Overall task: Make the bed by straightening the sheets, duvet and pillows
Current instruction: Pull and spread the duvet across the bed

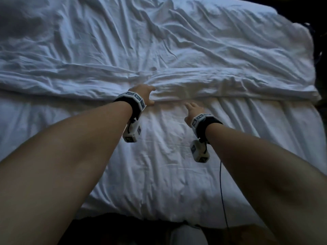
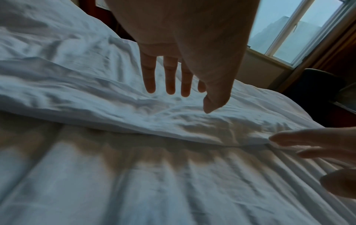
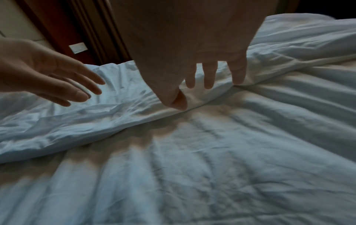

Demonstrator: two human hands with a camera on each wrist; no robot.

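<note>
A crumpled white duvet (image 1: 177, 50) covers the far half of the bed, its thick near edge (image 1: 230, 89) running straight across. The white fitted sheet (image 1: 159, 165) lies bare and creased in front of it. My left hand (image 1: 150, 95) hovers at the middle of the duvet edge, fingers straight and spread, holding nothing; the left wrist view shows this hand (image 2: 190, 100) just above the fabric. My right hand (image 1: 188, 112) is open a little nearer to me, over the sheet. In the right wrist view its fingertips (image 3: 209, 85) hang at the duvet edge (image 3: 115, 115).
The mattress's near edge (image 1: 141, 218) is at the bottom, with dark floor below. A thin cable (image 1: 222, 191) hangs from my right wrist. A window (image 2: 298, 30) and a dark chair (image 2: 318, 85) stand beyond the bed's right side; red-brown wooden panelling (image 3: 86, 30) is on the left.
</note>
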